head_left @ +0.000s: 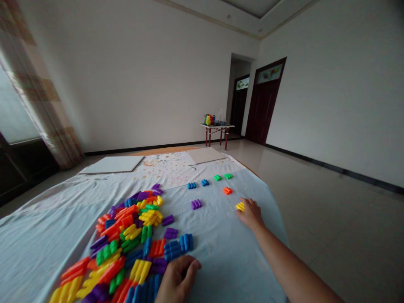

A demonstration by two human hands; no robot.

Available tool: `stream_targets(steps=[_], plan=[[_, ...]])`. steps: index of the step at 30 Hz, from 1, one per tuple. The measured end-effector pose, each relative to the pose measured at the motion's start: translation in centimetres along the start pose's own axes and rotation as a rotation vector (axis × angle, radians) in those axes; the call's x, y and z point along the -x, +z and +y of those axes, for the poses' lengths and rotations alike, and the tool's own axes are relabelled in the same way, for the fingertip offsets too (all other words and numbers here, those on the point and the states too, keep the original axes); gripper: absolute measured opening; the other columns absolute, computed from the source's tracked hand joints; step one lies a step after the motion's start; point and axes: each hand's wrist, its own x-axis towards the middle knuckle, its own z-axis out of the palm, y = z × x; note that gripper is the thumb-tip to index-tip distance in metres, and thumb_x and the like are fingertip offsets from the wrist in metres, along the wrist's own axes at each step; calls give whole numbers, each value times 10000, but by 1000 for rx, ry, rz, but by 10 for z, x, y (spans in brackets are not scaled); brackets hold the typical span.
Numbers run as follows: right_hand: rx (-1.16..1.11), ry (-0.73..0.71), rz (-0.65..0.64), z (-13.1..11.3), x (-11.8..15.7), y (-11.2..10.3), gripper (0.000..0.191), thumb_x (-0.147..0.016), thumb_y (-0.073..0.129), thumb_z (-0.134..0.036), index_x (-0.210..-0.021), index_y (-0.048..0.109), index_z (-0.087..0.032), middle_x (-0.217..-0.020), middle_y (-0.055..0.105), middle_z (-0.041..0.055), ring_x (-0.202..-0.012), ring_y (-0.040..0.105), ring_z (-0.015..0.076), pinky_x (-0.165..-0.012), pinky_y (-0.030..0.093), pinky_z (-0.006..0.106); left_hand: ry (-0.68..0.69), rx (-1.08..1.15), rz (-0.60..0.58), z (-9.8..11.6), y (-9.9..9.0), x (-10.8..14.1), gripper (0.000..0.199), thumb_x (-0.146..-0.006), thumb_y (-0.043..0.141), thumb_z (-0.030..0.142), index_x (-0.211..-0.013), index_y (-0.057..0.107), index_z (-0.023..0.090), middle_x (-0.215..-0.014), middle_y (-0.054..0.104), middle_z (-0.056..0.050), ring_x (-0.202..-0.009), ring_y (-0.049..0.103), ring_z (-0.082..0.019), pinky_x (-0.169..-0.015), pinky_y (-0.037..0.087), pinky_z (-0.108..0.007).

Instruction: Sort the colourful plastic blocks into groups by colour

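My right hand (251,212) reaches over the right side of the cloth, its fingers closed on a small yellow ribbed block (240,206). Just beyond it lies an orange block (227,190). Two green blocks (222,177), two blue blocks (198,184) and a purple block (196,204) sit farther off, apart from one another. My left hand (179,277) rests at the near edge of a large heap of mixed coloured blocks (126,235). Its fingers are curled in with the thumb alongside, and nothing shows in them. Blue blocks (178,247) lie just beyond that hand.
A pale blue cloth (221,261) covers the table, with wrinkles at the left. Two flat boards, a white one (112,164) and a beige one (206,155), lie at the far edge. A small table (217,125) with a colourful bag stands by the doorway.
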Motion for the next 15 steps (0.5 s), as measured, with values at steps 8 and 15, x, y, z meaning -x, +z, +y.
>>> stream_targets(steps=[8, 15], plan=[[-45, -5, 62, 2, 1, 0, 484, -775, 526, -328, -1220, 512, -138, -1122, 567, 152, -1042, 500, 290, -826, 390, 394, 103, -158, 61, 21, 5, 9, 430, -851, 389, 457, -714, 626, 125, -644, 533, -30, -612, 445, -125, -556, 338, -222], [-306, -349, 330, -11, 4, -7, 388, -802, 463, -241, -1176, 514, -152, -1194, 519, 139, -1112, 463, 262, -929, 384, 423, 148, -250, 214, 56, -24, 23, 364, -866, 418, 412, -746, 647, 157, -673, 603, -33, -631, 522, -129, -600, 377, -226]])
